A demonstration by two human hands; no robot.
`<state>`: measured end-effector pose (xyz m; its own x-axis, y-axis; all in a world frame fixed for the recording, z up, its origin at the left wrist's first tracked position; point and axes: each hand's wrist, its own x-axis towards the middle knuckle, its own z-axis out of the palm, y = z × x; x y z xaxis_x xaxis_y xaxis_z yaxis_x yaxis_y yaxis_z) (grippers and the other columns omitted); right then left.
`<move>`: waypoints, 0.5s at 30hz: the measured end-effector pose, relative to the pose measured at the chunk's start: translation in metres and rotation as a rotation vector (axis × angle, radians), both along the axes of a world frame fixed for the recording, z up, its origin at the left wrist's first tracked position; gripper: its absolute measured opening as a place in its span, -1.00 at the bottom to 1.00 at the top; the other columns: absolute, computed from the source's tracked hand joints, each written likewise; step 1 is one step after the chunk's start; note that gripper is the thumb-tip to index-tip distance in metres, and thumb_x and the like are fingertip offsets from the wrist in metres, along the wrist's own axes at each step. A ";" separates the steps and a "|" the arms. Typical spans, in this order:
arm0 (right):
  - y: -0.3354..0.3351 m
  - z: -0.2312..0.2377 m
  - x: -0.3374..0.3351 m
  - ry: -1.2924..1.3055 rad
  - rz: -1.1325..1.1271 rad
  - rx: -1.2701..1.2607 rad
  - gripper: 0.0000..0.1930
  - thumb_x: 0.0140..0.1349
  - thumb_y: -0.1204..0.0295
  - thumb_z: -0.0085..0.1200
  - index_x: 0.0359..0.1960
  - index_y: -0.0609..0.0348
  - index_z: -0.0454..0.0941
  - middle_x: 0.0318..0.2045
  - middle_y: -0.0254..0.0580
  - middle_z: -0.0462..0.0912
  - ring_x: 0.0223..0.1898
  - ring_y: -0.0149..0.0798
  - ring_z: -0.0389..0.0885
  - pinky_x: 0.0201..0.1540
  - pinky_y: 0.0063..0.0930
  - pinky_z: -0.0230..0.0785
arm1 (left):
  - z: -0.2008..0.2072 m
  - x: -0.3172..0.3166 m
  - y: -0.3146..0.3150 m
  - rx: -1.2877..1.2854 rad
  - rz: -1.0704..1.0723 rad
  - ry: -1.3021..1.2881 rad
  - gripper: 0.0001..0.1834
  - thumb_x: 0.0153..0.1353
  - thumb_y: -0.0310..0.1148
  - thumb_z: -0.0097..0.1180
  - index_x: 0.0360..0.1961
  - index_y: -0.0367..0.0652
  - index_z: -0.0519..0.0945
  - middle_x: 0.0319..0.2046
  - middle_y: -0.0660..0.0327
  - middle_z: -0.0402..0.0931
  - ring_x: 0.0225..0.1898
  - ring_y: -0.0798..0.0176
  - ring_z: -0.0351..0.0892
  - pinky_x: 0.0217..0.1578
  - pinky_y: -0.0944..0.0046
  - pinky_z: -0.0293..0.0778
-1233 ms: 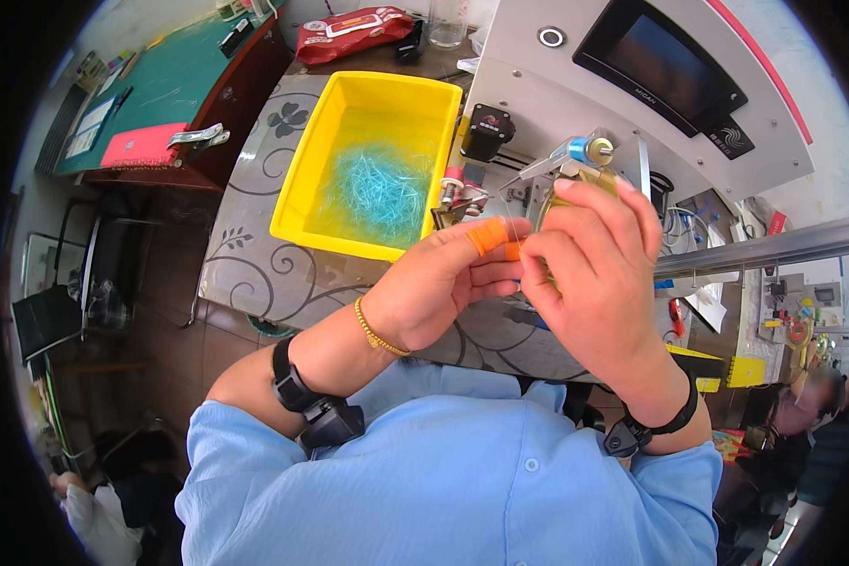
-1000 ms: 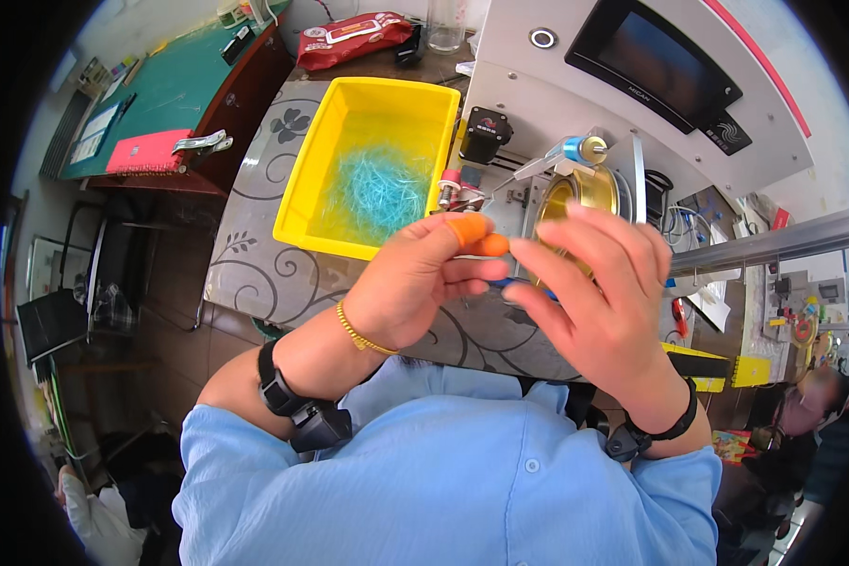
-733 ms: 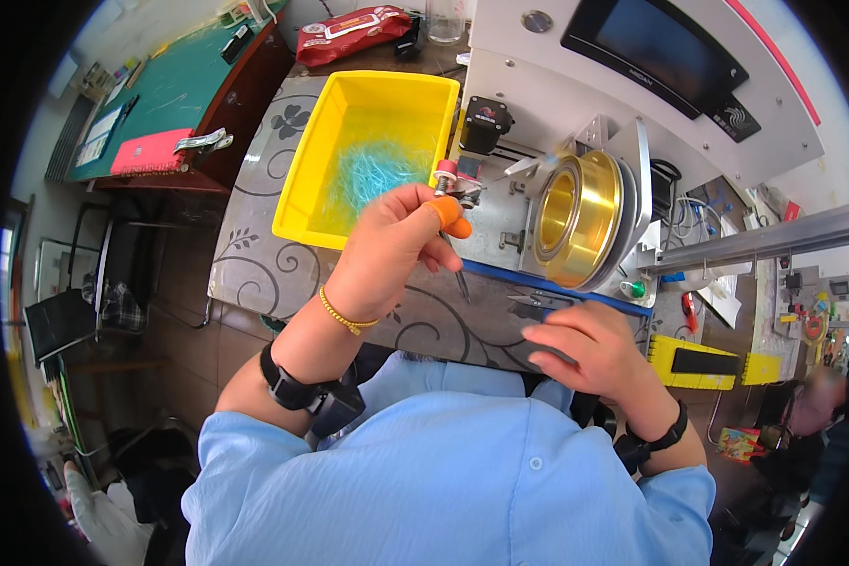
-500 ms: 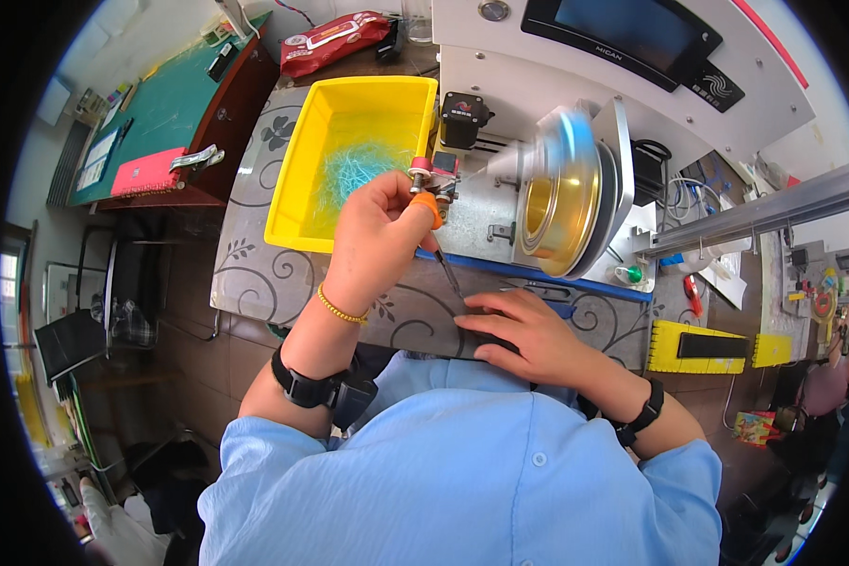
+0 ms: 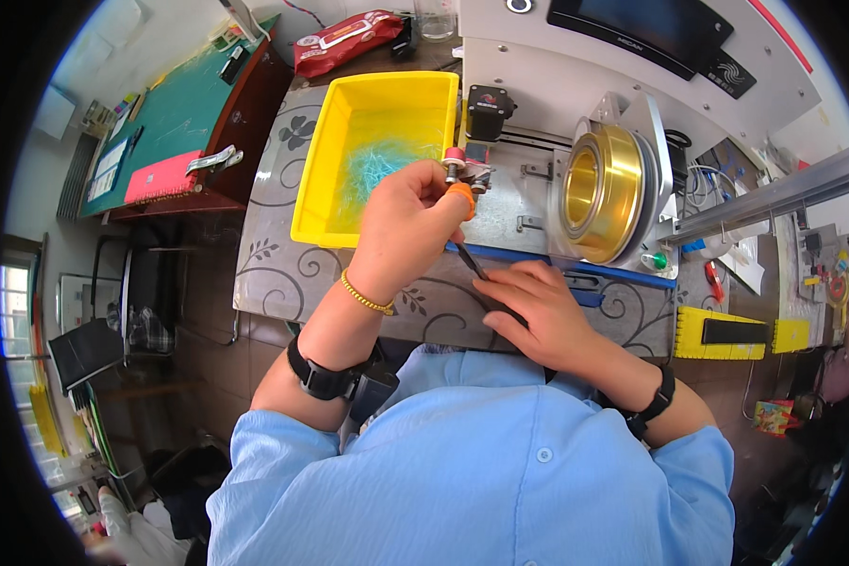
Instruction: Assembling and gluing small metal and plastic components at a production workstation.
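Head view shows your left hand (image 5: 407,219) raised over the table (image 5: 283,274), its grip pinched on a small roller fitting (image 5: 462,168) with a pink top, at the machine's front edge; an orange cot covers one fingertip (image 5: 461,196). The fitting sits at about 1 o'clock from that hand, just beside the right wall of the yellow bin (image 5: 316,179), which holds a tangle of pale blue thread (image 5: 377,168). Your right hand (image 5: 536,316) lies low at the table edge, at 4 o'clock from the left one, fingers curled around a thin dark tool (image 5: 472,262) whose tip points up toward 11 o'clock. At 3 o'clock from the fitting, well apart, stands the brass-coloured drum (image 5: 604,193) on the white machine (image 5: 538,47). A red packet (image 5: 347,40) lies at 12 o'clock beyond the bin.
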<state>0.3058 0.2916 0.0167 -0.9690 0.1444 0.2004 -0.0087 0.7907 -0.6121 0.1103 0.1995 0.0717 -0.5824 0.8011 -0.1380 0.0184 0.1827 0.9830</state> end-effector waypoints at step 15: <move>0.033 -0.009 0.112 0.069 -0.128 0.536 -0.67 0.04 0.27 0.24 -0.13 0.01 0.62 0.01 -0.38 0.56 0.05 -0.27 0.42 0.02 -0.29 0.25 | -0.010 0.003 0.002 0.060 0.100 -0.010 -0.93 0.16 -0.50 -0.03 -0.40 -0.26 0.48 -0.49 0.19 0.55 -0.55 0.44 0.49 -0.48 0.48 0.42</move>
<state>0.4182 0.3247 0.0073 -0.9324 0.1209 0.3407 0.0824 0.9887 -0.1253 0.1133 0.2016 0.0615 -0.6590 0.7457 -0.0980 -0.0071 0.1241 0.9922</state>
